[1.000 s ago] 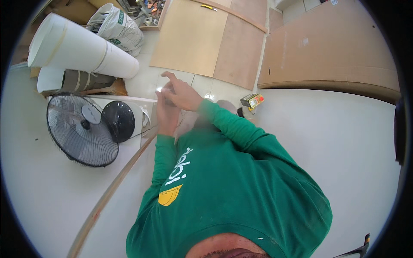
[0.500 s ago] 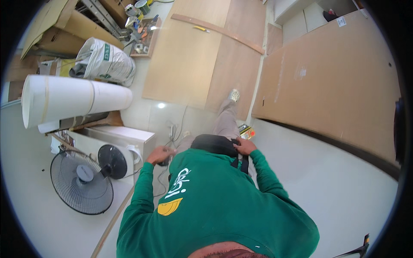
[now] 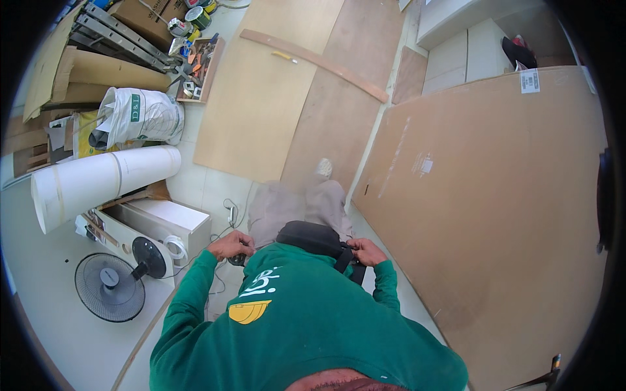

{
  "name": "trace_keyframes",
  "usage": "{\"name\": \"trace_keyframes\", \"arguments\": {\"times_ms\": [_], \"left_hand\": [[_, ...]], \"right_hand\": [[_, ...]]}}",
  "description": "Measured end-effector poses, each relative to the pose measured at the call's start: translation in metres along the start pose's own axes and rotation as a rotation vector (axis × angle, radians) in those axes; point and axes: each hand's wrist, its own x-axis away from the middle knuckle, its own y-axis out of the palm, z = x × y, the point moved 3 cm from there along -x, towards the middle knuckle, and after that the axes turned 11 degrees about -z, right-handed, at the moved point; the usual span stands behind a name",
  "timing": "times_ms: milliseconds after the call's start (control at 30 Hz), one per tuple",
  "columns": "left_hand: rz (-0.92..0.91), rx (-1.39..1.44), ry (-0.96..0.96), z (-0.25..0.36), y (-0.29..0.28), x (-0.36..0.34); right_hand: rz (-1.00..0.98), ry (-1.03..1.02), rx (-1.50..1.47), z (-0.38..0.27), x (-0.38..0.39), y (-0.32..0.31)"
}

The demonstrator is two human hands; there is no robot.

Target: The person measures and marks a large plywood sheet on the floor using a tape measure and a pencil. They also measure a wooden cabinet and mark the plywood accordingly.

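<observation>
My left hand (image 3: 233,245) is at my left hip with its fingers curled together; what they hold, if anything, is hidden. A small dark object (image 3: 238,259) sits just under those fingers, too little of it showing to name. Across my front lies a black waist bag (image 3: 309,236). At its right end, my right hand (image 3: 368,252) is closed on a black strap (image 3: 343,260). Ahead of my legs, a wooden strip (image 3: 313,60) crosses the plywood sheets (image 3: 254,111), and a yellow utility knife (image 3: 284,57) lies beside it.
A large cardboard box (image 3: 482,195) fills the right side. On the left are a white roll (image 3: 107,176), a fan (image 3: 109,287), a white sack (image 3: 147,117) and a wooden tool tray (image 3: 213,72). A cable (image 3: 222,280) trails over the floor near my left hand.
I have moved forward toward the plywood and the cardboard box, and both legs now show ahead of the bag. My hands stay at my waist, the right still at the strap.
</observation>
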Motion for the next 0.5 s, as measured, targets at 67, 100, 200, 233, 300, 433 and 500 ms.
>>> {"name": "trace_keyframes", "arguments": {"times_ms": [67,100,200,233,300,433,500], "left_hand": [[-0.007,-0.003,0.020,0.022,0.007,-0.008],[-0.009,-0.004,0.033,0.031,0.007,-0.012],[-0.032,-0.148,0.092,0.061,0.000,-0.038],[-0.041,-0.159,0.101,0.070,-0.002,-0.048],[-0.054,-0.174,0.119,0.088,-0.008,-0.067],[-0.046,-0.159,0.129,0.114,-0.029,-0.087],[-0.010,-0.106,0.161,0.126,-0.037,-0.098]], "right_hand": [[-0.019,0.048,0.040,-0.004,0.005,-0.020],[-0.015,0.105,0.090,-0.025,0.012,-0.026],[-0.050,0.149,0.244,-0.053,0.012,-0.051],[-0.071,0.146,0.297,-0.055,0.013,-0.061],[-0.121,0.066,0.099,-0.025,-0.007,-0.083],[-0.098,0.106,0.097,0.001,-0.031,-0.143],[-0.220,0.140,0.094,-0.014,-0.037,-0.175]]}}
